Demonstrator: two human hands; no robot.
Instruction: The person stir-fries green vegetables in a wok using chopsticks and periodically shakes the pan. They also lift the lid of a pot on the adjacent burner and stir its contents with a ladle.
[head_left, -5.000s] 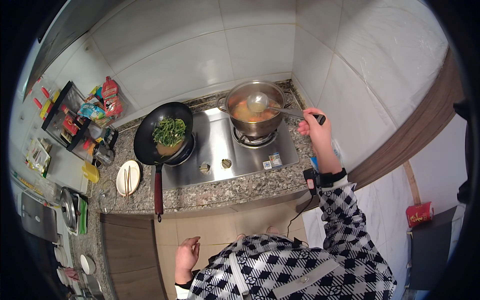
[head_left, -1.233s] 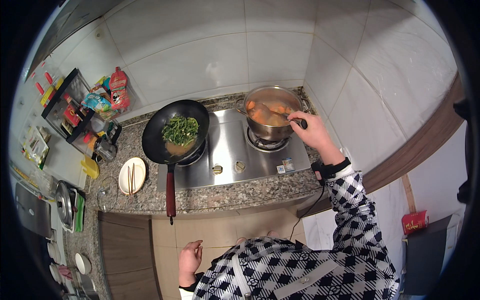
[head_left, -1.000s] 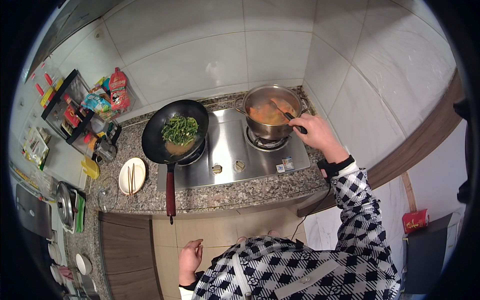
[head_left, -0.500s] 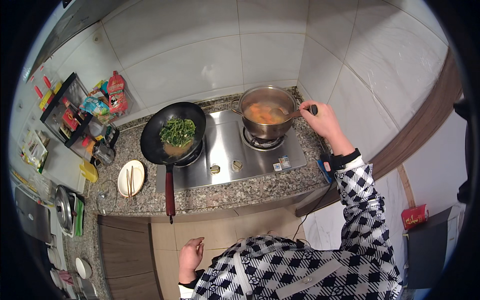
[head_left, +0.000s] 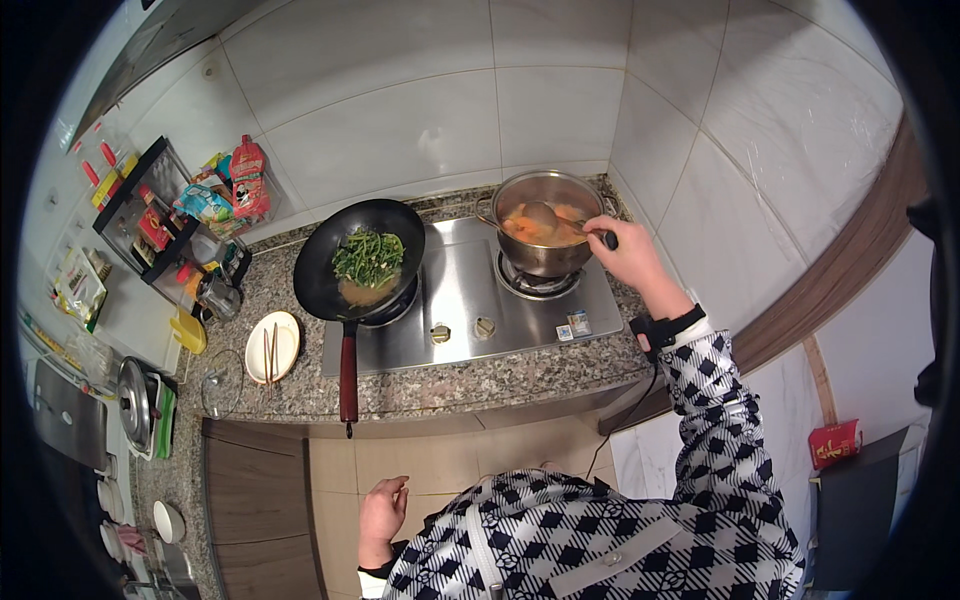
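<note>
My right hand point(head_left: 633, 254) is closed round the dark handle of a ladle point(head_left: 541, 216) at the right rim of a steel pot point(head_left: 548, 261). The ladle's bowl is in the pot, among orange chunks in broth. The pot stands on the right burner. My left hand point(head_left: 383, 514) hangs low in front of the counter, fingers loosely bent and nothing in them. Left of the pot, a black wok point(head_left: 322, 262) with cooked green vegetables point(head_left: 368, 258) and some brown liquid rests on the left burner. Its dark red handle points toward me.
A pale oval dish point(head_left: 289, 336) with chopsticks point(head_left: 270, 352) and a clear glass lid point(head_left: 222, 384) lie left of the stove point(head_left: 462, 300). Beyond them are a seasoning rack point(head_left: 150, 215) and bagged goods. A tiled wall closes the right side. A black cable hangs by the counter's front.
The ladle's bowl has shifted left and farther back in the pot and shows more above the broth. My right hand has tilted with it. The view has moved slightly; my left hand stays put.
</note>
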